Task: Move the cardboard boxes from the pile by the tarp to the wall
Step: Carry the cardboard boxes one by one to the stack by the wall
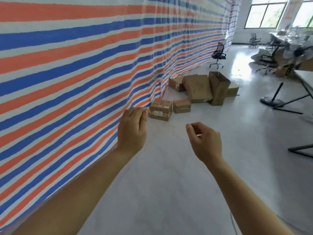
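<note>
"Head view: what takes up most of it?"

"A hanging red, blue and white striped plastic tarp (67, 65). It fills the left side and runs away towards the far windows. Below it is the pale grey glossy floor (169, 184)."

"And the boxes?"

"The pile of brown cardboard boxes (204, 96) lies on the floor at the foot of the tarp, well ahead of the person. I count about six. None is lifted or carried, and I see none set against a wall, so I judge that everything visible is left to move. Whether others have gone already, I cannot tell."

"Which wall?"

"Not clear. A white wall (240, 22) shows far off by the windows, but nothing marks it as the goal."

"How do the boxes look?"

"Used and mixed in size. The broad flat carton (194, 83) leans tilted against its neighbours. Beside it, the tall upright carton (219, 87) stands with its top flaps open. A squat one sits behind each of them. Nearest the person, two small taped cartons rest side by side: the labelled carton (160, 110) touches the tarp's hem, and the plainer carton (182, 106) sits just beside it."

"The hands?"

"Both arms stretch forward above bare floor. The left hand (133, 131) has loosely curled fingers and holds nothing. The right hand (205, 143) is likewise slack and empty, as far as I can see. Neither touches a box. The nearest cartons are probably the first pick."
</note>
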The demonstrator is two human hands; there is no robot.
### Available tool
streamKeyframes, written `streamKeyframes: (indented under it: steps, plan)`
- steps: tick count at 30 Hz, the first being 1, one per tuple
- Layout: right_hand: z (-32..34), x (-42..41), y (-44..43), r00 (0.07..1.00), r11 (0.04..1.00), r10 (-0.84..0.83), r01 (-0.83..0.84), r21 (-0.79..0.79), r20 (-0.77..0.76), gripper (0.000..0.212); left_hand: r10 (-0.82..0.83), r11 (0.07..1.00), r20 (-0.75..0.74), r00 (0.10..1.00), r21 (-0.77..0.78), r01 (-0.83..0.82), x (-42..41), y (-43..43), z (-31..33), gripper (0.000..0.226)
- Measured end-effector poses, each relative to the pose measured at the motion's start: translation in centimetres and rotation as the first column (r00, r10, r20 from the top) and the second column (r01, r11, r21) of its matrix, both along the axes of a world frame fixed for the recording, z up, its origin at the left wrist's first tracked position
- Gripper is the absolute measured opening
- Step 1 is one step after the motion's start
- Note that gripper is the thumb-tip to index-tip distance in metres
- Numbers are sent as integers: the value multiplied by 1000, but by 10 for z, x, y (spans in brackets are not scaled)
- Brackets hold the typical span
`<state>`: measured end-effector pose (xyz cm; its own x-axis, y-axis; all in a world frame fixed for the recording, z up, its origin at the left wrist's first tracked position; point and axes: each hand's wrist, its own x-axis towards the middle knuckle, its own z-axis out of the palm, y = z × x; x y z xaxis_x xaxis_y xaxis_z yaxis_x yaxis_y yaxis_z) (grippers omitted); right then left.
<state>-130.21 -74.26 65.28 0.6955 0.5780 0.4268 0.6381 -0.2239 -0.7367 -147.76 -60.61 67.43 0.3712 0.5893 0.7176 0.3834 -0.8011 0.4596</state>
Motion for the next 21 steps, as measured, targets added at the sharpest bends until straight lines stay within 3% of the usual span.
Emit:
streamKeyframes:
  steps: [6, 13, 19, 21]
  plan:
    - [25, 105, 91, 999, 1000, 21, -21, 8, -36, 22, -4, 999, 2, 1000, -46, 4, 106, 82, 19, 53]
    - [2, 198, 211, 997, 995, 69, -70, -73, -15, 21, 7, 990, 19, 1000, -139, -4, 196, 198, -13, 47]
    - [1, 306, 343, 998, 991, 40, -33, -133, 54, 25, 12, 983, 19, 1000, -181, -8, 307, 329, -28, 41]
    - [11, 350, 376, 997, 992, -3, 14, -125, 83, 25, 3, 988, -1, 1000, -154, -3, 358, 369, -24, 30]
